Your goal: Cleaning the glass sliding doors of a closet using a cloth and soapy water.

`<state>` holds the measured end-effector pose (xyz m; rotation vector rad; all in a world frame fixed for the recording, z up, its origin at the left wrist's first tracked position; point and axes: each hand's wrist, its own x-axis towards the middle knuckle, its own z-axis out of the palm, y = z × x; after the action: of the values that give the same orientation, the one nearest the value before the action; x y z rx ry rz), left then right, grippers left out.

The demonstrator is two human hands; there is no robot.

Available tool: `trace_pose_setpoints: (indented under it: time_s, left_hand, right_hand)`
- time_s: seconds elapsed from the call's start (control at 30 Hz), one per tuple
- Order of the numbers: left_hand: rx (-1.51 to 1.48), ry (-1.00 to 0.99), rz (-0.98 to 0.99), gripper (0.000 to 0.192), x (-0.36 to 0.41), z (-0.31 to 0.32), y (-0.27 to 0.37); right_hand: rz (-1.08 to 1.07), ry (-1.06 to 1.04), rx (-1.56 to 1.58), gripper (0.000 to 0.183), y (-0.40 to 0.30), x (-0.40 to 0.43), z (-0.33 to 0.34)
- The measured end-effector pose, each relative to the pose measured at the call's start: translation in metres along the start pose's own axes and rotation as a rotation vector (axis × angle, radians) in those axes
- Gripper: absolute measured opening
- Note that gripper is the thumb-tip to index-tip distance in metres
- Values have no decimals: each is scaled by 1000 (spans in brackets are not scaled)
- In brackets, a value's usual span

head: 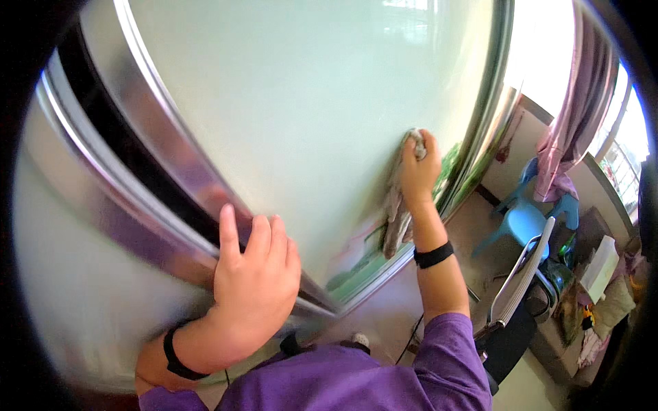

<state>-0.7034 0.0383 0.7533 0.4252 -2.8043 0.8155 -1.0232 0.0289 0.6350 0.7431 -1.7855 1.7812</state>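
Before me stands a frosted glass panel (pixel 288 103) in a shiny metal frame, with a green and pink printed design along its lower part. My right hand (pixel 421 167) grips a bunched, greyish-brown cloth (pixel 398 210) against the right side of the glass; the cloth's loose end hangs below the fist. On the metal door frame (pixel 190 169) to the left rests my left hand (pixel 259 272), its fingers spread and holding nothing. A dark gap (pixel 123 128) runs along that frame. Both wrists wear black bands.
At right, a blue plastic chair (pixel 524 221) stands near a pink curtain (pixel 560 128) and bright windows. A metal-framed chair (pixel 519 277) is close to my right elbow. Beyond it, a brown sofa (pixel 555 349) bears cloths and other items. A dark cord (pixel 411 336) lies on the floor.
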Motion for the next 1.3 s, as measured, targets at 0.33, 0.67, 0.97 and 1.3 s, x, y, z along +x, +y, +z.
trace_pose_setpoints:
  time_s: [0.33,0.67,0.97,1.3]
  left_hand:
    - [206,-110,29,39,11,8,1]
    - [177,-162,-19,42,8,5,0]
    - [206,-116,13,38,8,4,2]
    - [224,-116,-2,37,6,7,-1]
  right_hand:
    - [-403,-27,-69,22,-7,-19,-7]
    - [-371,-48,-7,21,-24,-14,-2]
    - [16,14,-6,21,9,6,-5]
    - [200,-81,184,24,-17,9,-9]
